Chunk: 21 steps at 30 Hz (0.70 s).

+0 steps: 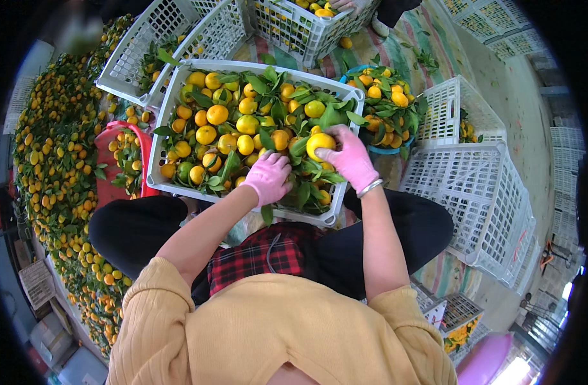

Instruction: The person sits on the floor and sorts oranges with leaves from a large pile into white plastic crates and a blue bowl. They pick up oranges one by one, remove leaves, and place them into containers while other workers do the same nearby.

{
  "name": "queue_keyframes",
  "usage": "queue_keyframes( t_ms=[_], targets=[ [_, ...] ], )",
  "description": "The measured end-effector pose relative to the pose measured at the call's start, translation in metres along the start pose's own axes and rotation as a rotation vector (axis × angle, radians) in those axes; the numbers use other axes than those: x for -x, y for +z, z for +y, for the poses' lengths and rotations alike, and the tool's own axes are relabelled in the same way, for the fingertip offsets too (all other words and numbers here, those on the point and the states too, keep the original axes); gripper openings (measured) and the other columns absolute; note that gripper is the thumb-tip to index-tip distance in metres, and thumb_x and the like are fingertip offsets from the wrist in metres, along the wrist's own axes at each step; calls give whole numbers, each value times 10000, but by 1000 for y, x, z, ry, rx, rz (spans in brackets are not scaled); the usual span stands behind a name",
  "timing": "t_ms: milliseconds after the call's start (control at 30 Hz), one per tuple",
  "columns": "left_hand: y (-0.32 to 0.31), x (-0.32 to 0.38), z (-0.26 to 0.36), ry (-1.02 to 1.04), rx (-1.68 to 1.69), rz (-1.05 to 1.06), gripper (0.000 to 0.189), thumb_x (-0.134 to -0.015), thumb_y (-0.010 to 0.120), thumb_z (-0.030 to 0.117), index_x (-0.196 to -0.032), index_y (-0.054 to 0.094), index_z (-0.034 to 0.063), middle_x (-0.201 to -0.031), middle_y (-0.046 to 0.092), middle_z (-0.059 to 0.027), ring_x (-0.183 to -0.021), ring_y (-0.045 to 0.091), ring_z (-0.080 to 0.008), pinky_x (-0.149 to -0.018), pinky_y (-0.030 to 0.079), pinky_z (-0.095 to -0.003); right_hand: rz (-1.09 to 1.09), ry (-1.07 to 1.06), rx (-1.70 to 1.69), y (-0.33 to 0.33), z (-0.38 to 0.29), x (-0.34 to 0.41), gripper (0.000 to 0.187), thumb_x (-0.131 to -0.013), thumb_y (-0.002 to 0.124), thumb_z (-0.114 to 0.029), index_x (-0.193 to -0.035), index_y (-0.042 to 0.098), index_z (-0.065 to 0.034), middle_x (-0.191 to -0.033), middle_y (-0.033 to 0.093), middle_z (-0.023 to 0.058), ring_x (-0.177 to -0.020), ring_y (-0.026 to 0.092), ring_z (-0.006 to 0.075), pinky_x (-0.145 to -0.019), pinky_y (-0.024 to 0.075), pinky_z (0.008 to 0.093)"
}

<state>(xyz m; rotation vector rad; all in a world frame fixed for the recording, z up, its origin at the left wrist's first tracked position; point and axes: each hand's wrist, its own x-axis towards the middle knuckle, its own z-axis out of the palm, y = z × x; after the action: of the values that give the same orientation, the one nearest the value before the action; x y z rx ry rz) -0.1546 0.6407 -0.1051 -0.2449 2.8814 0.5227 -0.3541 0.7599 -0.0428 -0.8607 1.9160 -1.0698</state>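
A white plastic crate [155, 159] full of mandarins with green leaves stands between my knees. Inside its right half, my right hand [347, 156], in a pink glove with a metal bangle at the wrist, grips a yellow-orange mandarin [320, 146] between thumb and fingers. My left hand [269, 177], gloved in pink too, lies palm down over the fruit and leaves near the crate's front side. Its fingertips reach among the mandarins, so whether they close on one is hidden. Leafy sprigs [330, 117] lie around my right hand.
A large heap of mandarins [53, 154] spreads along the left, beside a red plastic scoop-like container [112, 166]. At right are a blue basket of leafy mandarins [392, 150] and white crates [460, 185]. Another person's hand [342, 5] is at a crate [294, 31] ahead.
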Motion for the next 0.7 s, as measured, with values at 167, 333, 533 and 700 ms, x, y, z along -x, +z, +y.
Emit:
queue_keyframes(
  t_ms=[167,333,533,700],
  targets=[
    [1,25,-9,70,122,126,476,-822,702,288,-1198,613,10,-1343,507,-168,-1304,450,-367,-1108,386,-467,-121,-66,284,40,23,-2,467,-747,813,-190,-1165,645,-67,-1142,641,182,-1062,640,368,-971,501,427],
    [6,31,-11,106,186,233,485,-820,699,253,-1221,572,9,-1374,466,-217,-1327,421,-418,-1129,358,-501,16,27,614,95,30,-10,482,-804,778,-225,-1221,573,-96,-1205,573,157,-1039,630,374,-897,525,456],
    [4,11,-20,-28,237,484,602,-817,726,177,-1352,487,39,-1414,450,-236,-1330,435,-434,-1112,373,-521,-129,-5,760,95,36,-2,485,-840,708,-176,-1283,542,-67,-1255,561,171,-1083,623,373,-894,536,461],
    [14,-24,-24,-107,-119,159,700,-955,534,499,-1532,368,139,-1591,290,-227,-1489,239,-405,-1218,160,-560,-226,23,821,37,-29,-36,330,-879,614,-161,-1199,594,-80,-1246,609,189,-1095,637,366,-955,516,468]
  ],
)
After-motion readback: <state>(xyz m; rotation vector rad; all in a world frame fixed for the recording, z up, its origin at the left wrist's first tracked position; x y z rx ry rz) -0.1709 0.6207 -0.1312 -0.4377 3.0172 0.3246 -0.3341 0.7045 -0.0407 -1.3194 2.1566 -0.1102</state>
